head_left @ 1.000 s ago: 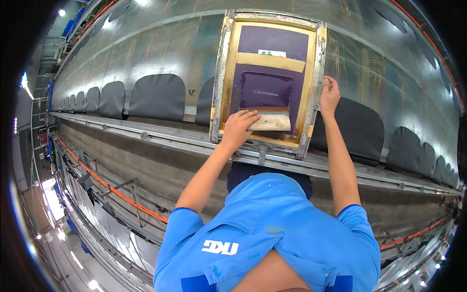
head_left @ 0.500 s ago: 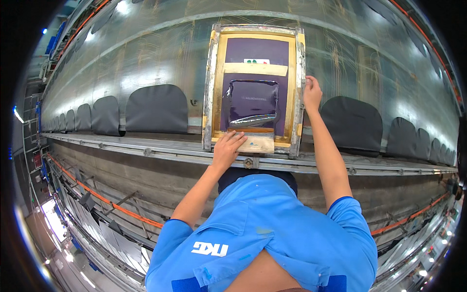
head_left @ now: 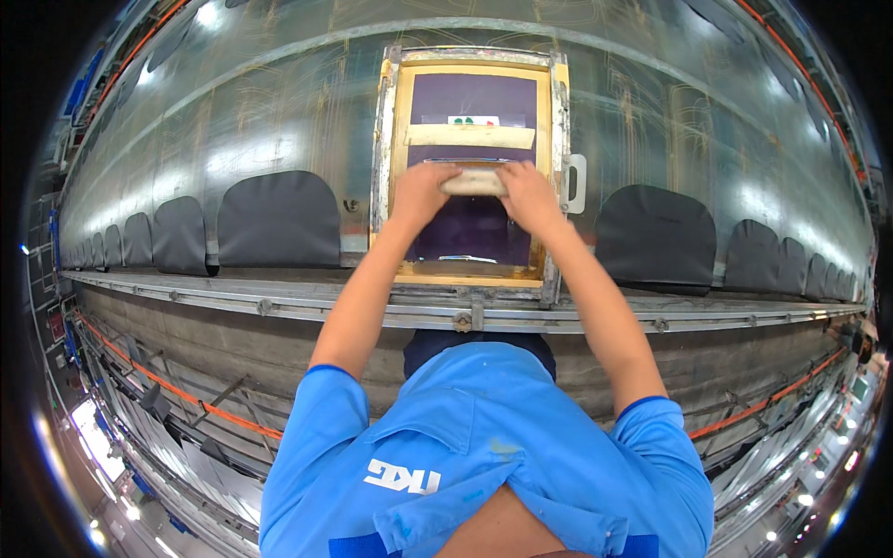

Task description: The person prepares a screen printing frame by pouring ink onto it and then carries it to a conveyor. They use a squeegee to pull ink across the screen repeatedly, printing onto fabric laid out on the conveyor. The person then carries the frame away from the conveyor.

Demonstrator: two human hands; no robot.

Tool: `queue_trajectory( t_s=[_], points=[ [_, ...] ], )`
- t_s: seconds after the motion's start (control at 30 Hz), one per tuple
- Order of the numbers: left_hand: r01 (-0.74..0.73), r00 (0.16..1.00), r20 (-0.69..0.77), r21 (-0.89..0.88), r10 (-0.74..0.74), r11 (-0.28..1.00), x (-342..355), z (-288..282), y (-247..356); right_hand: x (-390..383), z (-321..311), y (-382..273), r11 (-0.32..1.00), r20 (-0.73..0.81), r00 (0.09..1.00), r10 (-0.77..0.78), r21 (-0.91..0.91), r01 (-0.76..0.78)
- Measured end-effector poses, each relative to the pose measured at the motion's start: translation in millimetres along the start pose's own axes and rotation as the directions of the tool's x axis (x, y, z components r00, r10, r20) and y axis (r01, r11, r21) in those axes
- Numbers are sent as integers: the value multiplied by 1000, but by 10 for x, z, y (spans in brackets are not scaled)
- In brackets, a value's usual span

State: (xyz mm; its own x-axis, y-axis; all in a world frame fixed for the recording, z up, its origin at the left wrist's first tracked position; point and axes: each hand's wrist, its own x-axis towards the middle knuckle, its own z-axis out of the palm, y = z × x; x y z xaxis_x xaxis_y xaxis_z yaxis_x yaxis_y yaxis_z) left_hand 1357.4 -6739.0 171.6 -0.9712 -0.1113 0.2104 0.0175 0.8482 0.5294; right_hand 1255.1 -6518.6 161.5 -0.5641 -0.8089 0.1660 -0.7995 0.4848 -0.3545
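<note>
A screen-printing frame [head_left: 384,139] with worn, stained rails lies on the long table in front of me. Its purple mesh [head_left: 474,98] is bordered in yellow, with a pale tape strip [head_left: 470,137] across the upper part. Both my hands grip a pale squeegee [head_left: 473,182] held crosswise over the middle of the mesh. My left hand [head_left: 423,193] is closed on its left end, my right hand [head_left: 535,197] on its right end. The squeegee's lower edge is hidden. Dark wet ink shines near the mesh's near end.
Black fabric pieces [head_left: 279,221] lie in a row along the table's near edge, continuing right of the frame with another black piece [head_left: 656,237]. A light loop handle [head_left: 577,184] sits beside the right rail. A metal rail [head_left: 372,316] runs between the table and me.
My right hand has left the frame's right rail and taken the squeegee's right end. The squeegee has moved from the near end of the screen to its middle, my left hand with it.
</note>
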Motion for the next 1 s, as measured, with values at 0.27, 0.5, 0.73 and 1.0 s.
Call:
queue_trajectory(
  t_s=[0.27, 0.5, 0.73, 1.0],
  points=[
    [3, 997, 79, 64, -8, 998, -713, 12, 187, -661, -17, -435, 984, 0, 997, 75, 161, -74],
    [33, 999, 14, 21, -33, 999, 98, -94, -13, 30, -59, -15, 974, -147, 987, 65, 225, -31],
    [16, 995, 94, 71, -23, 997, -691, 143, 253, -859, 135, -374, 959, -39, 991, 127, 258, -113],
    [-36, 999, 31, 53, 35, 998, -912, 41, 291, -529, -136, 619, 732, -274, 749, 603, 563, -384]
  ],
)
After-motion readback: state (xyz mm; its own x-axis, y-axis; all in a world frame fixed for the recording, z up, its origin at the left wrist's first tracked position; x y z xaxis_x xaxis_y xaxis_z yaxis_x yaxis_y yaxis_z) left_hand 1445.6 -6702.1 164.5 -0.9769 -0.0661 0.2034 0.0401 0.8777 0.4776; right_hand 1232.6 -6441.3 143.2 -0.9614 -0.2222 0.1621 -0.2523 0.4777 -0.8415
